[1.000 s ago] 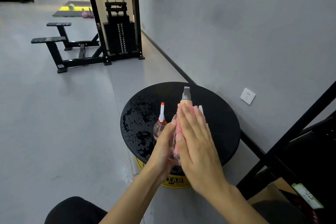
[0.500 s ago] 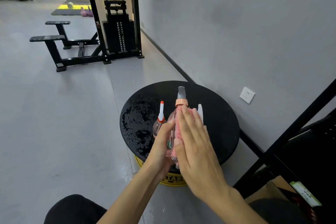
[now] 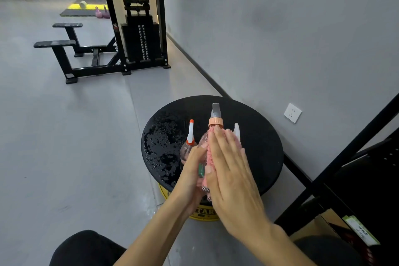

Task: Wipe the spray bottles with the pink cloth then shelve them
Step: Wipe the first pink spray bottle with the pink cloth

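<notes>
1. On the wet left side of the round black tabletop [image 3: 263,147] stands a small clear bottle with an orange-and-white nozzle [image 3: 189,142].
2. Over the tabletop's middle, the left hand [image 3: 191,171] grips the clear pink spray bottle with a grey nozzle [image 3: 215,121].
3. The right hand [image 3: 234,170], fingers straight, presses the pink nubbly cloth [image 3: 209,155] against it. Long strokes while turning the bottle should cover it.
4. Over the tabletop's right half pokes a white nozzle [image 3: 237,130], probably another bottle's.

white-tipped bottle [image 3: 236,130] (body behind pink cloth [image 3: 209,155])
</notes>
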